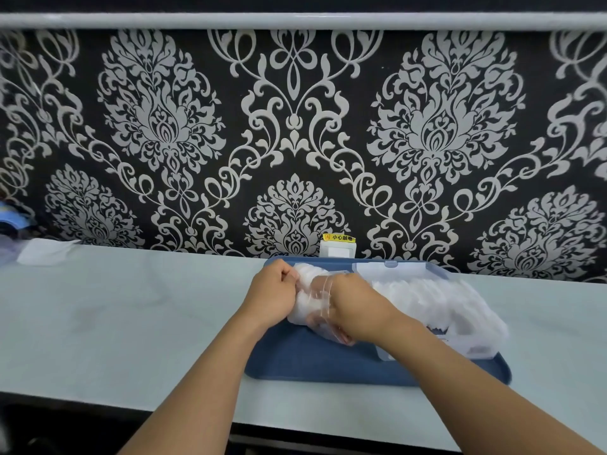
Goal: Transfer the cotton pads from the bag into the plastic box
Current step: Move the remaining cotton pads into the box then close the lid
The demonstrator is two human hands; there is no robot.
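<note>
both hands are on the bag (pixel 315 302) over the blue tray (pixel 295 359): left hand (pixel 274 295) pinches its edge, right hand (pixel 356 310) grips lower down. pads look mostly inside, box (pixel 427 290) just right. i'd pull the mouth wide, then tip slowly.

Both forearms reach forward, left grip (pixel 274 290) and right grip (pixel 354 310) curled (knuckles up).

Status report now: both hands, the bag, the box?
Left hand grips bag mouth. Right hand inside bag, on cotton pads. Plastic box open beside, on blue tray. Nothing blocking.
</note>
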